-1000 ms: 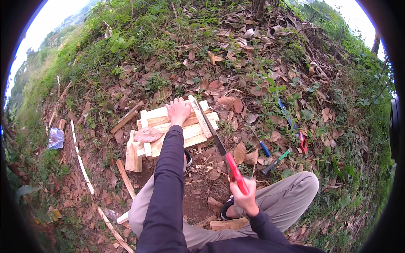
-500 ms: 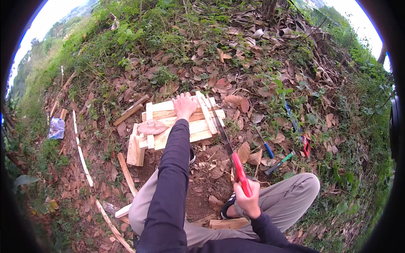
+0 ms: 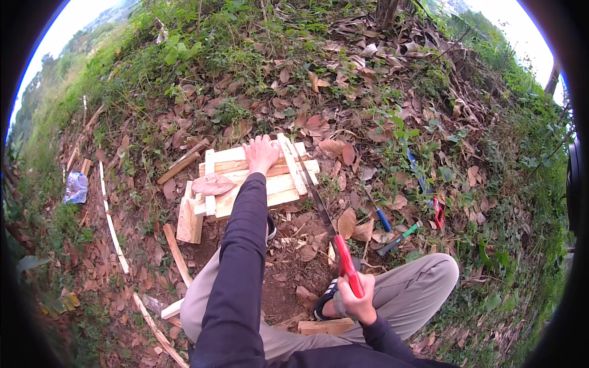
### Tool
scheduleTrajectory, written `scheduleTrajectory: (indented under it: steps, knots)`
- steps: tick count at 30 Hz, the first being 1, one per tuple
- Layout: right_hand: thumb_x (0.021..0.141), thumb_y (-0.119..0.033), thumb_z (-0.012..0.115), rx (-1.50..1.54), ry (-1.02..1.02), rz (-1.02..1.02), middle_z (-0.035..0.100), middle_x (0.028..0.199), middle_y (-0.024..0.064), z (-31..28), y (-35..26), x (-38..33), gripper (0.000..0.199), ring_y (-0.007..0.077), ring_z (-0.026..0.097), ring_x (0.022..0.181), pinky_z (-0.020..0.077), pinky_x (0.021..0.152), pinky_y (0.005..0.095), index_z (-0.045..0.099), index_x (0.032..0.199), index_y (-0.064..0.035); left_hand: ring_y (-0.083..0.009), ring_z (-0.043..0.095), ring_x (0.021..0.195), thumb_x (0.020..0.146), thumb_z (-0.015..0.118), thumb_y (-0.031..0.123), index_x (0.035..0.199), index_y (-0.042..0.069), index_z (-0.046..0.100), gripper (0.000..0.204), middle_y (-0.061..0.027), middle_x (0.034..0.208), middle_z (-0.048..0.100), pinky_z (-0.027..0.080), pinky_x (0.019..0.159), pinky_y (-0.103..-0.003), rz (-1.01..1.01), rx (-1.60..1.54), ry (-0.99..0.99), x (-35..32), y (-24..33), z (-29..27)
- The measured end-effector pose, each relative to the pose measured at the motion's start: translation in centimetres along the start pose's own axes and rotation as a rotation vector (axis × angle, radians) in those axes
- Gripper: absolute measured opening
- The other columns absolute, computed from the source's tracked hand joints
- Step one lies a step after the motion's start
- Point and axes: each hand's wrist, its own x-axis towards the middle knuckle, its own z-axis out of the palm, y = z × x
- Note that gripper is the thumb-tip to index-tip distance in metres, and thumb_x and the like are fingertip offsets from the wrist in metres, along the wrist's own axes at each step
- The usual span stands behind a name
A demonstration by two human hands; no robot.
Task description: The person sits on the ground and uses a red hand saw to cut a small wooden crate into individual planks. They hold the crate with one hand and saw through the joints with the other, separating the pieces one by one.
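A small slatted wooden frame [image 3: 279,184] of pale boards rests on a wood block [image 3: 189,224] on the ground before me. My left hand [image 3: 261,154] lies on its upper slats with the fingers spread, holding nothing. A narrow cross strip [image 3: 291,162] runs along the frame's right end. Just right of that strip, the long blade [image 3: 319,205] of a handsaw lies across the slat ends. My right hand [image 3: 358,297] is closed around the saw's red handle [image 3: 346,264], near my bent knee. A dry brown leaf [image 3: 212,184] sits on the frame's left part.
To the right lie a blue-handled tool [image 3: 383,219], a green-and-black tool [image 3: 400,238] and another saw with a red handle [image 3: 438,213]. Loose wood strips [image 3: 115,227] and a plastic bag [image 3: 76,187] are at the left. A short board [image 3: 326,326] lies by my shoe.
The saw has slid back toward me a little with my right hand. My left hand stays on the slats. The whole view has shifted slightly.
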Motion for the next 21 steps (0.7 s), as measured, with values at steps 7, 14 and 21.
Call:
scheduleTrajectory:
  steps: [7,14,21]
  knots:
    - [0.086,-0.002,0.063,0.126,0.018,0.155,0.043,0.054,-0.0067,2.5,2.4,5.6,0.021,0.0011,0.040,0.050,0.0300,0.044,0.0278,0.054,0.067,-0.0015,-0.0336,0.053,0.129,0.096,0.048,0.034,0.130,0.005,0.061,0.047,-0.0176,0.133,0.061,0.027,0.117,-0.059,-0.020,0.018,0.088,-0.7,-0.3,-0.1]
    - [0.084,-0.002,0.066,0.061,0.064,0.176,0.044,0.052,-0.0041,0.9,-0.6,-0.2,0.028,0.0037,0.039,0.047,0.0308,0.044,0.0277,0.049,0.061,-0.0036,-0.0326,0.053,0.129,0.097,0.048,0.040,0.133,0.005,0.060,0.051,-0.0162,0.133,0.061,0.027,0.117,-0.059,-0.026,0.038,0.017,-1.0,1.0,0.6]
    - [0.084,-0.003,0.067,0.045,-0.068,0.181,0.048,0.053,-0.0001,-3.1,1.8,-0.7,0.023,0.0073,0.046,0.046,0.0369,0.047,0.0288,0.055,0.064,-0.0025,-0.0332,0.054,0.128,0.098,0.048,0.043,0.133,0.003,0.059,0.054,-0.0181,0.134,0.061,0.027,0.117,-0.060,-0.006,0.040,0.020,-0.3,0.4,0.6]
